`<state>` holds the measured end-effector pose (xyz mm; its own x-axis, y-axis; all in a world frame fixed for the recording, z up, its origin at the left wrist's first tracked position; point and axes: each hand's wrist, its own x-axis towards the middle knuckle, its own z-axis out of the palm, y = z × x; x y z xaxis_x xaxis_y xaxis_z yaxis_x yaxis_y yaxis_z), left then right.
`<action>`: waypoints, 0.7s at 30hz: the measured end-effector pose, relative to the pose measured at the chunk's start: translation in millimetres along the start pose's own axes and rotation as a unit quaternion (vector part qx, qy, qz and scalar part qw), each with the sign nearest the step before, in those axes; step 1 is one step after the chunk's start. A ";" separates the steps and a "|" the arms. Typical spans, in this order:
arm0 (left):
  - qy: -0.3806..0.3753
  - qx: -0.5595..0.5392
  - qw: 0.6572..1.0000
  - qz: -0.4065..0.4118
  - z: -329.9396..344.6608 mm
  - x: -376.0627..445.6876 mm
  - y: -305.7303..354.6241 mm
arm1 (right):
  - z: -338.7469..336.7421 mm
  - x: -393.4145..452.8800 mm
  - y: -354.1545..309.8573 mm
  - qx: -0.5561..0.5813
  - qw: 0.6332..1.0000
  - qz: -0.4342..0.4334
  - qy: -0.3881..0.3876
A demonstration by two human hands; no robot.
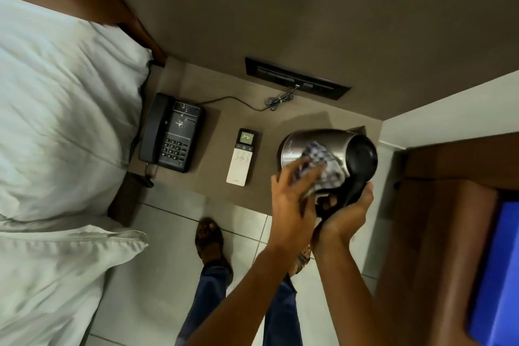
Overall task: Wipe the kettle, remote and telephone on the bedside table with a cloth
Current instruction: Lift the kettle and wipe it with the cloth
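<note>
Here the bedside table (213, 185) keeps bare room along its front edge. The kettle (317, 146), tipped sideways above its right end, is gripped by the handle in the right hand (344, 219); the left hand (292, 194) presses the cloth (323, 157) on it. Telephone (172, 133) sits left, remote (241, 160) between, well apart.

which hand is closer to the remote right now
Left. The left hand, pressing the cloth on the kettle, is just right of the remote. The right hand grips the handle farther right.
</note>
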<state>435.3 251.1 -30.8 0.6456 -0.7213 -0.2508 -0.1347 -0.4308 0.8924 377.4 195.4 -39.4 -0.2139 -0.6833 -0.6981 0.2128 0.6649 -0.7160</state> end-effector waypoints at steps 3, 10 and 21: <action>0.037 -0.021 0.999 -0.034 -5.3 -18.1 -18.7 | 11.6 -3.7 -17.2 0.035 0.997 -0.007 -0.064; 0.231 -0.131 0.963 -0.052 -22.7 24.7 25.7 | 54.6 -19.7 -61.1 0.090 0.981 -0.049 -0.162; 0.175 -0.020 0.983 0.045 -54.1 34.2 34.1 | 28.3 -39.9 -45.2 0.001 0.989 -0.051 -0.142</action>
<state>493.4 241.0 11.3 0.8521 -0.5225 -0.0314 -0.1790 -0.3471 0.9206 403.3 184.1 20.9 0.0426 -0.8038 -0.5933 0.2060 0.5882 -0.7821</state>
